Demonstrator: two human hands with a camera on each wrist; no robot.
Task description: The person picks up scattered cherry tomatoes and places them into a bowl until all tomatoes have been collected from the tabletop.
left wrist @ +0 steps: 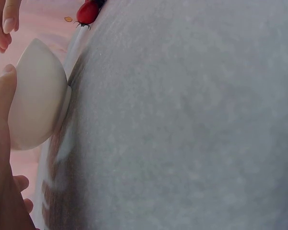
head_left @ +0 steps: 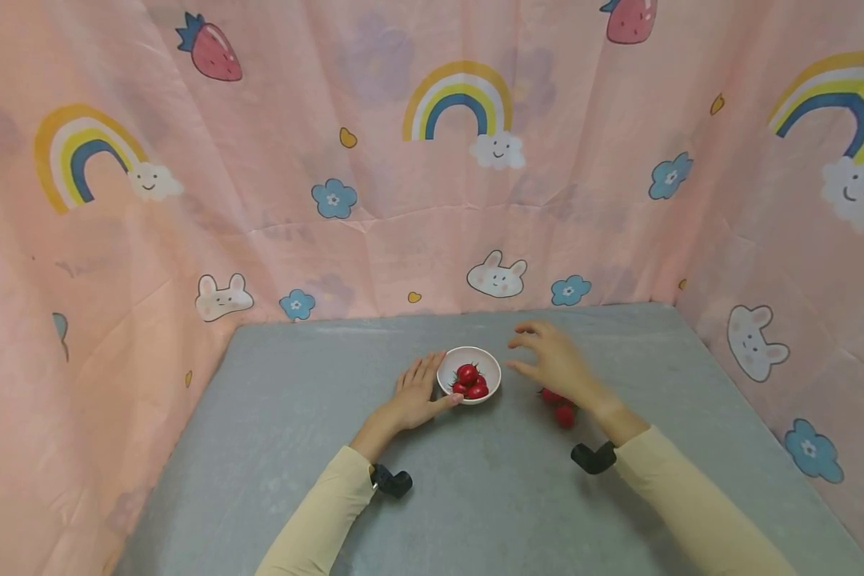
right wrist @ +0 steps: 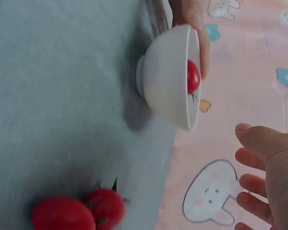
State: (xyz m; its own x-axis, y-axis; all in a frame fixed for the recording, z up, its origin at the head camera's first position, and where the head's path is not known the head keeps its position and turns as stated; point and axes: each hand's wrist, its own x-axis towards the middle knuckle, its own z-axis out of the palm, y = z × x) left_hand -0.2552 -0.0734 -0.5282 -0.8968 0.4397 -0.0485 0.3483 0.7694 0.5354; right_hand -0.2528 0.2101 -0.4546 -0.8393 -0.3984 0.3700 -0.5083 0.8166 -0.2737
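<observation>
A small white bowl (head_left: 446, 376) stands on the table with several red cherry tomatoes (head_left: 468, 374) in it, their green stems showing. My left hand (head_left: 416, 394) rests against the bowl's left side, fingers extended along it and the thumb at the near rim. To the right of the bowl my right hand (head_left: 550, 360) hovers with fingers spread and slightly bent, nothing between them. More cherry tomatoes (head_left: 565, 416) lie on the table below that hand, partly hidden by it in the head view. The right wrist view shows two of these tomatoes (right wrist: 62, 214) close together.
The grey table (head_left: 317, 384) is bordered at the back and sides by a pink curtain (head_left: 281, 240) printed with rainbows, bunnies and flowers. A black wrist camera (head_left: 392, 482) sits on the left wrist, and another black camera (head_left: 594, 458) on the right.
</observation>
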